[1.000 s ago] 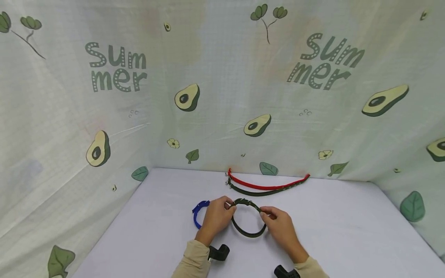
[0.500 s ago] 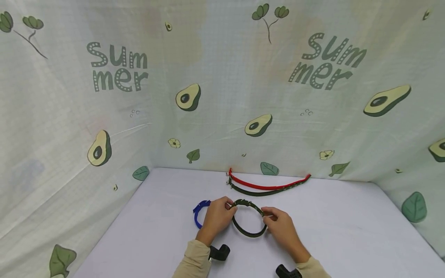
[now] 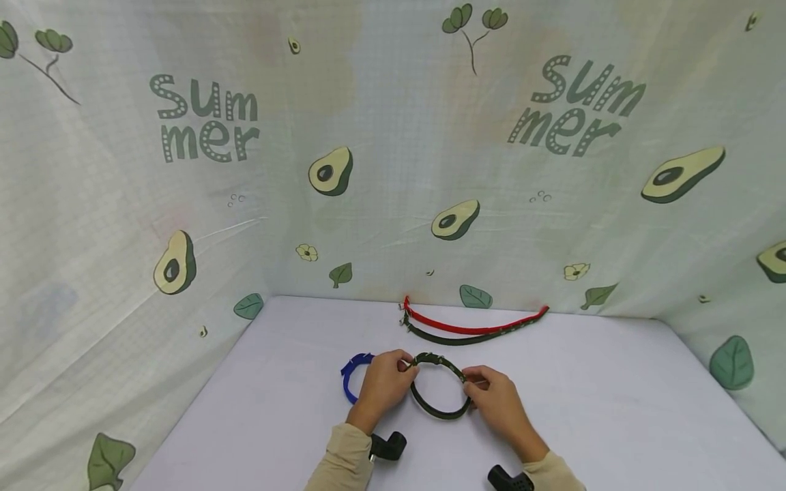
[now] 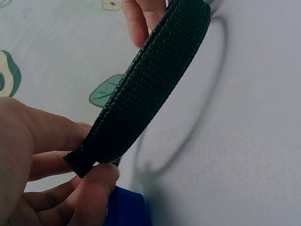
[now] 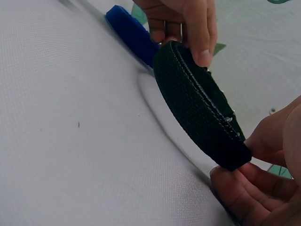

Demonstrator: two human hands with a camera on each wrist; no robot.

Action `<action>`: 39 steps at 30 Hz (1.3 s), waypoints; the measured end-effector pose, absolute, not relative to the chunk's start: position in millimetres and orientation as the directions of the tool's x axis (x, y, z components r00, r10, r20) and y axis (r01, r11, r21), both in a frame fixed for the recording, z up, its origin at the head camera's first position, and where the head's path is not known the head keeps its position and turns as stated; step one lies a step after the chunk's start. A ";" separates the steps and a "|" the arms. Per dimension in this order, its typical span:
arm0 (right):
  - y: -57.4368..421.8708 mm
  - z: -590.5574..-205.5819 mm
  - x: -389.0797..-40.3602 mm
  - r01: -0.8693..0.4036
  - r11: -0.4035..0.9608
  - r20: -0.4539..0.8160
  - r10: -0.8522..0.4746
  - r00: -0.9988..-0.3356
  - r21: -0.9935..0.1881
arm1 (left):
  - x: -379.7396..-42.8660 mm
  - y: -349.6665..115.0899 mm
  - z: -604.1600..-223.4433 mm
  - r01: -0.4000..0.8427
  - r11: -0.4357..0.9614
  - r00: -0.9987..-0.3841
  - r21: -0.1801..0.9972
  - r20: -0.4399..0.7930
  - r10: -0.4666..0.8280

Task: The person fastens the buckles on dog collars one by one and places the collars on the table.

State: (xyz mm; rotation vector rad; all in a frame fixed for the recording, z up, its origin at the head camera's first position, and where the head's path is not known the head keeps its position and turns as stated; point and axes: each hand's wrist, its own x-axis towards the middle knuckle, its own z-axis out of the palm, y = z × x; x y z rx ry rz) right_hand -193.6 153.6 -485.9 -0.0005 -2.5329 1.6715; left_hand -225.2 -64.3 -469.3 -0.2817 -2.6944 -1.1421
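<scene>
A dark green webbing collar (image 3: 439,414), closed into a ring with small metal bits along its far side, is held up by both hands. My left hand (image 3: 385,382) pinches its left side between thumb and fingers, close to a short strap end that shows in the left wrist view. On the opposite side, my right hand (image 3: 496,402) pinches the band; the right wrist view shows the thumb and fingers (image 5: 244,190) at its edge. The collar's shadow falls on the white surface below. A blue collar (image 3: 346,382), also looped, lies left of my left hand, which partly hides it.
Farther back on the white table (image 3: 602,409), a red collar (image 3: 451,329) and another dark green collar (image 3: 451,341) lie stretched out side by side, touching at their right ends. Behind them rises a cloth backdrop (image 3: 393,136) printed with avocados and leaves.
Both hands keep their hold on the green collar in nearly the same place. The right hand has shifted very slightly to the right.
</scene>
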 end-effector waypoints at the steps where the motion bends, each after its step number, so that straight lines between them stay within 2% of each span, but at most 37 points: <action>1: 153.7 -485.7 -193.3 -0.061 0.397 0.090 0.057 -0.994 -0.916 | -224.7 -64.3 -469.3 0.248 0.683 -0.963 0.687 0.252 0.096; 18: 152.0 -485.0 -192.2 -0.060 0.414 0.092 0.059 -0.994 -0.909 | -225.0 -63.7 -471.8 0.220 0.718 -0.972 0.660 0.213 0.101; 29: 152.8 -488.5 -194.8 -0.074 0.430 0.116 0.073 -0.990 -0.900 | -223.9 -61.9 -470.9 0.258 0.759 -0.958 0.598 0.258 0.122; 39: 154.3 -487.6 -196.3 -0.055 0.517 0.116 0.086 -0.989 -0.854 | -224.3 -61.5 -472.9 0.261 0.749 -0.957 0.608 0.264 0.119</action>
